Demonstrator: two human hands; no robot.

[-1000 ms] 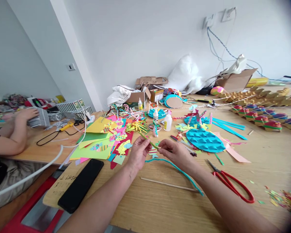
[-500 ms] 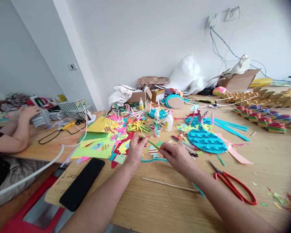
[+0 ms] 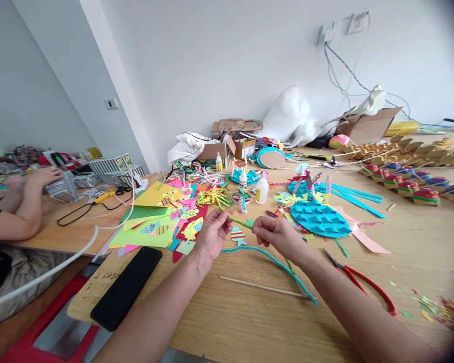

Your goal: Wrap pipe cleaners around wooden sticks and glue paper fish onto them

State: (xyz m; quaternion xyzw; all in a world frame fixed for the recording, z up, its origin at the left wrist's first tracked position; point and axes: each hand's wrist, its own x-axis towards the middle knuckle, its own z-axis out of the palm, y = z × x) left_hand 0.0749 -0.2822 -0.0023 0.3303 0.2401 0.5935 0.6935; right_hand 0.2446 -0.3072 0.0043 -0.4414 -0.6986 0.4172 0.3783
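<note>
A green pipe cleaner [image 3: 240, 221] is stretched between my two hands above the table. My left hand [image 3: 214, 233] pinches it near one end, and a short tip pokes out past the fingers. My right hand [image 3: 275, 236] grips it further along, with the loose length hanging below the palm. Under the hands a blue pipe cleaner [image 3: 274, 259] lies in a curve on the wood. A thin wooden stick [image 3: 263, 286] rests nearer to me, its right end by the blue pipe cleaner's end. Just beyond my hands is a striped paper fish [image 3: 237, 235].
Red-handled scissors [image 3: 363, 282] lie right of my right arm. Coloured paper sheets [image 3: 151, 222] and a black phone [image 3: 126, 287] are on the left. Behind stand glue bottles [image 3: 262, 190] and a blue textured disc [image 3: 320, 219]. A co-worker's arm [image 3: 26, 201] rests on the far-left table.
My right hand has slid rightward along the green pipe cleaner, so more of it shows between the hands. More of the blue pipe cleaner is uncovered. The view has shifted slightly.
</note>
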